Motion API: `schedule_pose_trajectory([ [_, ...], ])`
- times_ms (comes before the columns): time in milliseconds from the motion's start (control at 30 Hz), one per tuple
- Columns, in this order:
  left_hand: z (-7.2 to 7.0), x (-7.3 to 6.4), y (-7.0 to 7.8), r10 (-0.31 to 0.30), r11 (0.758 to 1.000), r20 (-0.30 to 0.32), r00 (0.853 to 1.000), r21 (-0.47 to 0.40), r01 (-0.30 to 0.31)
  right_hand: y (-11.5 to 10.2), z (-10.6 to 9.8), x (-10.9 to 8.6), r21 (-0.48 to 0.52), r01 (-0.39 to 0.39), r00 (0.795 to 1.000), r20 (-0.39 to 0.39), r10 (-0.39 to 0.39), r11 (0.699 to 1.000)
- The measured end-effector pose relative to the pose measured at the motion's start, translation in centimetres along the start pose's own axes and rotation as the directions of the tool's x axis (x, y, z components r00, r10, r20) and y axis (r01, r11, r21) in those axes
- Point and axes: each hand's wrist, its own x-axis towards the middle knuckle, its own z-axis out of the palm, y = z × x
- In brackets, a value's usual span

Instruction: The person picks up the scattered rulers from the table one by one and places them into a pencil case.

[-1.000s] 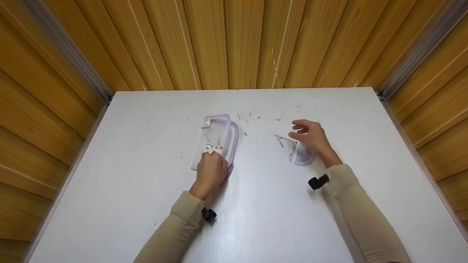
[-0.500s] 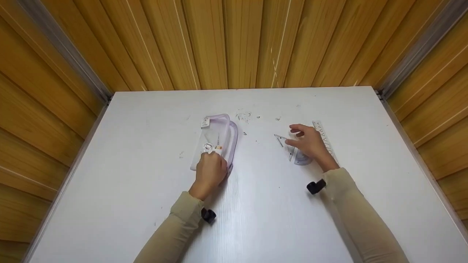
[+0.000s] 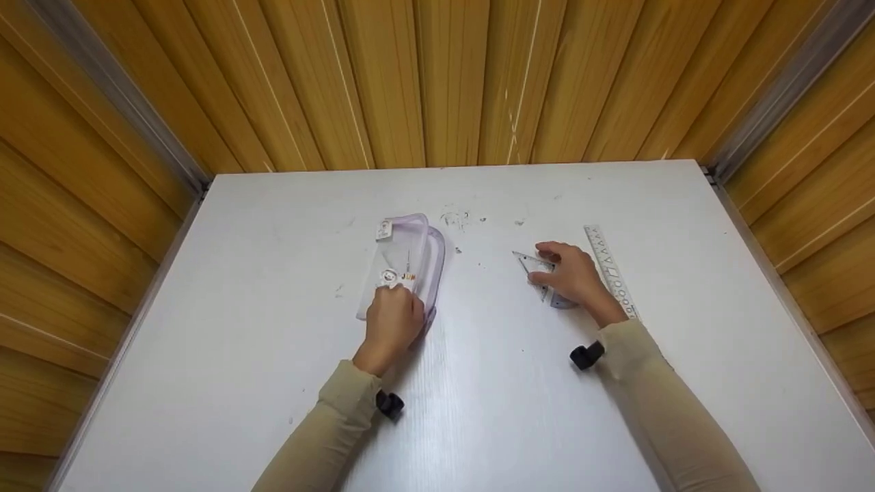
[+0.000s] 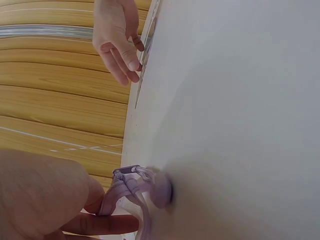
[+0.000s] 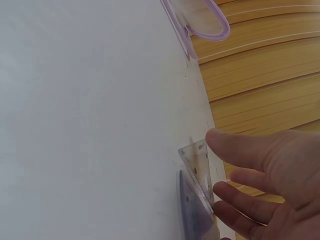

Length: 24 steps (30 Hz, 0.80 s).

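Head view | left fingers [image 4: 107,224] are pinching pouch [image 3: 405,247] | right fingers [image 5: 245,201] are hanging spread near triangle [image 5: 198,161] | advised: pinching opposite edges.

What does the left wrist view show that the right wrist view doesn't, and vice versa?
Only the left wrist view: the left hand holding the pouch, and a grey rail.

Only the right wrist view: the flat faces of the set square and protractor; the other view has just thin, indistinct edges there.

Both: the right hand, pouch, white table and wood-panelled wall.
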Motion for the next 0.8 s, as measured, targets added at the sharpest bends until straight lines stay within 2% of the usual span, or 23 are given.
schedule_pose_trajectory([
  [333, 0.02, -0.09, -0.05, 0.01, 1.0, -0.014, 1.0, 0.005, -0.01, 0.23, 0.31, -0.23, -0.056, 0.024, 0.999, -0.033, -0.025, 0.998],
  [567, 0.08, -0.14, 0.04, 0.01, 1.0, -0.017, 1.0, 0.018, -0.01, 0.17, 0.33, -0.38, -0.059, 0.047, 0.997, -0.052, -0.05, 0.997],
  [800, 0.04, -0.09, 0.13, -0.006, 1.0, -0.007, 1.0, 0.018, 0.006, 0.25, 0.41, -0.21, -0.056, 0.026, 0.998, -0.055, -0.029, 0.998],
])
